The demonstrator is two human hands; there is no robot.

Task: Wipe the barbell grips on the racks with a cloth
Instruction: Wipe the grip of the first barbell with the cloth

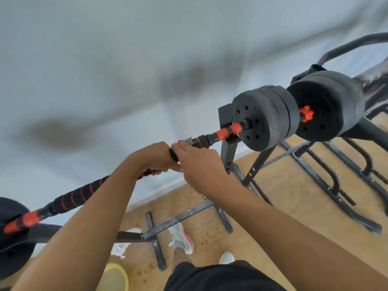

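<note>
Fingers (160, 170) curled round barbell grip (79, 196), left hand (150, 158) touching right hand (199, 164)

Nothing can be read here. The weight plates (266, 116), the bar (79, 195) and the rack (224, 114) show no legible text, brand, number or sign, and the view is soft with blur.

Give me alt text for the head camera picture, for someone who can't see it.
Both hands grip a black-and-orange barbell resting on a rack: left hand and right hand side by side, weight plates beyond.
</note>
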